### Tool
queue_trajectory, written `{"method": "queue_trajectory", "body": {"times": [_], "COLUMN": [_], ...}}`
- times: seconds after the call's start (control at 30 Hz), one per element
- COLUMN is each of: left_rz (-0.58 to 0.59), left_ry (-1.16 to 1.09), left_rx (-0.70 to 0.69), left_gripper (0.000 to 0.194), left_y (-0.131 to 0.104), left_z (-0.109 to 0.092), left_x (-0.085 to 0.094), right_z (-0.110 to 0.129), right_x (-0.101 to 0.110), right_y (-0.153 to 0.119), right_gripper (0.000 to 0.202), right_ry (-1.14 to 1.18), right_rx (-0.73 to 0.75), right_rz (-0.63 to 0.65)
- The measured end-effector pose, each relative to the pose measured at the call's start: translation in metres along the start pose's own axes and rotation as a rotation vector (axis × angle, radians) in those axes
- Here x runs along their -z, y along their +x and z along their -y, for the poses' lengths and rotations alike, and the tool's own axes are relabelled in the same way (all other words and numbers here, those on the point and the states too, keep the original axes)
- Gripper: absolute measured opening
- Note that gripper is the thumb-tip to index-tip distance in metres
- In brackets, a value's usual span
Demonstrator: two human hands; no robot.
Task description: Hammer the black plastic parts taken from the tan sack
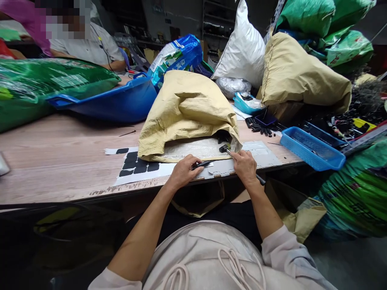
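My left hand (185, 171) is closed on a slim black pointed piece (203, 164) just over the table's front edge. In my right hand (245, 165) is a tool with a thin metal shaft and a black handle (260, 180), whose end sticks out below the palm. The shaft's tip meets a small black part (223, 148) at the mouth of a tan paper sack (187, 108); whether it grips the part I cannot tell. The sack lies with its open mouth towards me, showing a pale lining and more black parts in shadow. Left of my left hand, black rounded-square stickers (131, 164) sit on a white sheet.
A blue basin (111, 100) and a green sack (54, 86) stand at the left. At the right are a blue basket (313, 148), loose black parts (261, 128) and another tan sack (302, 72). A white sack (243, 48) stands behind. Across the table sits a person (102, 44).
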State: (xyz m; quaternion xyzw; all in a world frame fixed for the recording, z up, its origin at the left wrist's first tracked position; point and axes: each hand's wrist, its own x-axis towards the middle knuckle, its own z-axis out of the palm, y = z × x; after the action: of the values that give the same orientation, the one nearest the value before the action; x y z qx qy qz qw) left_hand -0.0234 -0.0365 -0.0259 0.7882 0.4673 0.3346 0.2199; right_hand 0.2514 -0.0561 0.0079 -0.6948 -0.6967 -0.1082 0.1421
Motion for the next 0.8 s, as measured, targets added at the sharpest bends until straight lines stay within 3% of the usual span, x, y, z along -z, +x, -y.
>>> {"method": "queue_trajectory", "body": {"times": [0.1, 0.2, 0.3, 0.37, 0.5, 0.67, 0.8], "left_rz": [-0.033, -0.033, 0.137, 0.301, 0.505, 0.521, 0.464], "left_ry": [-0.016, -0.106, -0.139, -0.089, 0.069, 0.179, 0.212], "left_rx": [-0.079, -0.221, -0.312, -0.208, 0.247, 0.396, 0.429], "left_gripper": [0.017, 0.021, 0.026, 0.029, 0.031, 0.037, 0.054], "left_y": [-0.008, -0.033, -0.066, -0.082, -0.093, -0.094, -0.097], "left_z": [-0.005, -0.017, -0.022, -0.015, 0.023, 0.065, 0.072], "left_x": [0.001, -0.004, -0.018, -0.034, -0.071, -0.098, -0.101], "right_z": [0.002, 0.004, 0.006, 0.007, 0.008, 0.009, 0.010], "right_x": [-0.005, -0.004, -0.003, -0.002, -0.003, -0.002, -0.002], "right_y": [-0.001, -0.003, -0.002, -0.001, -0.001, -0.002, -0.002], "right_gripper": [0.040, 0.038, 0.038, 0.038, 0.039, 0.038, 0.037], "right_ry": [0.007, 0.027, 0.039, 0.040, 0.040, 0.048, 0.051], "right_rx": [-0.021, -0.046, -0.053, -0.056, -0.059, -0.060, -0.072], "right_rz": [-0.007, 0.019, 0.035, 0.036, 0.038, 0.042, 0.043]}}
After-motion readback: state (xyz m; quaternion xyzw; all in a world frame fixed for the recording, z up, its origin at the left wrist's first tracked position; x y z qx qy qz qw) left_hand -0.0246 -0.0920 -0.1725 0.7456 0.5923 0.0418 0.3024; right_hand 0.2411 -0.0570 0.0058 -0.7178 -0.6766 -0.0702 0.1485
